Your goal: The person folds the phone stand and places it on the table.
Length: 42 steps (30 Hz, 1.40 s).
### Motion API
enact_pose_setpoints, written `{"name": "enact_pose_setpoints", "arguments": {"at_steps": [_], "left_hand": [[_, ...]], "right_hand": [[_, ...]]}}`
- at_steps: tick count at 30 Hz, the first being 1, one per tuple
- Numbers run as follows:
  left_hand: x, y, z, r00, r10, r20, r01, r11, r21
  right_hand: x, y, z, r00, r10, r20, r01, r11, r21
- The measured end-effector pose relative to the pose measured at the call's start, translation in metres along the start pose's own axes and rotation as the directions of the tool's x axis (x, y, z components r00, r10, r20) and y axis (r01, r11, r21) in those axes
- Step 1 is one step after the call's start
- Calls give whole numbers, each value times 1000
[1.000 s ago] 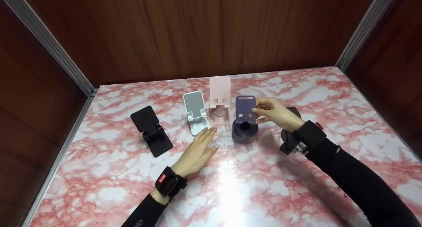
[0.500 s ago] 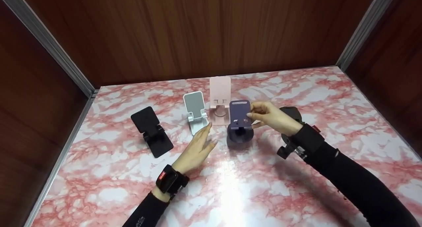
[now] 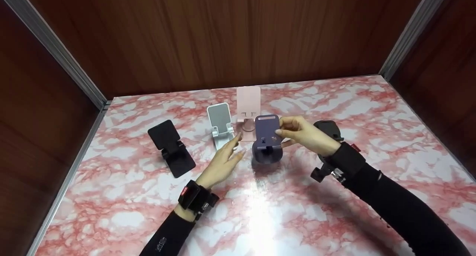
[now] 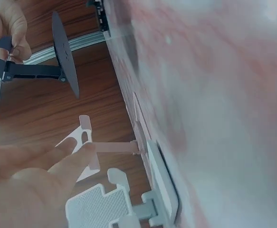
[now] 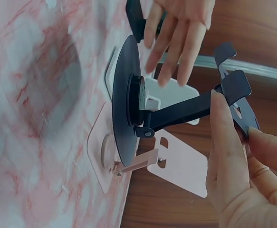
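Observation:
My right hand (image 3: 303, 135) pinches the edge of a dark blue-purple phone stand (image 3: 267, 131) by its upper plate. In the right wrist view the round base (image 5: 126, 99) of that stand hangs apart from the table, its shadow beside it. My left hand (image 3: 221, 165) reaches forward with its fingers extended and holds nothing. Its fingertips are near a white phone stand (image 3: 220, 118) with a grey pad. Just behind stands a pink phone stand (image 3: 248, 101), its base partly hidden by the dark blue-purple one.
A black phone stand (image 3: 171, 148) stands on the left of the marbled table (image 3: 126, 219). Another dark stand (image 3: 327, 129) sits at the right, partly behind my right wrist. Wooden panels (image 3: 238, 36) close off the back and sides.
My right hand has carried the dark blue-purple phone stand left and slightly nearer. My left hand has shifted a little, its fingers still extended. The other stands have stayed in place.

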<state>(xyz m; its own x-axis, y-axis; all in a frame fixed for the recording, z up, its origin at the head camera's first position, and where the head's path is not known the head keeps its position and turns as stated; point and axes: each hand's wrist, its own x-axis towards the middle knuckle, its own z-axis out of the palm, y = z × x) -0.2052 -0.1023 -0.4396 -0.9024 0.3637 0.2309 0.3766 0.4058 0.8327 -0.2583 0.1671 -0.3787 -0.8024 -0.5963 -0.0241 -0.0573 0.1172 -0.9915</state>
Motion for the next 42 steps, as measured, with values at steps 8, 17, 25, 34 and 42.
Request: {"name": "enact_pose_setpoints", "arguments": {"at_steps": [8,17,25,34,42], "left_hand": [[11,-4,0,993,-41,-113,14,975,-224],[14,-4,4,990,-138,-15,121,910,-396],[14,-5,7,985,-172,-21,146,889,-434],[16,-11,9,980,-200,-3,178,878,-444],[15,-10,7,972,-233,-32,194,869,-456]], "right_hand": [[1,0,5,999,-37,19,37,999,-14],[-2,2,10,997,-66,49,66,998,17],[-3,2,14,996,-73,51,73,997,2],[-3,0,20,992,-107,70,106,994,14],[-1,2,25,987,-157,44,156,988,16]]}}
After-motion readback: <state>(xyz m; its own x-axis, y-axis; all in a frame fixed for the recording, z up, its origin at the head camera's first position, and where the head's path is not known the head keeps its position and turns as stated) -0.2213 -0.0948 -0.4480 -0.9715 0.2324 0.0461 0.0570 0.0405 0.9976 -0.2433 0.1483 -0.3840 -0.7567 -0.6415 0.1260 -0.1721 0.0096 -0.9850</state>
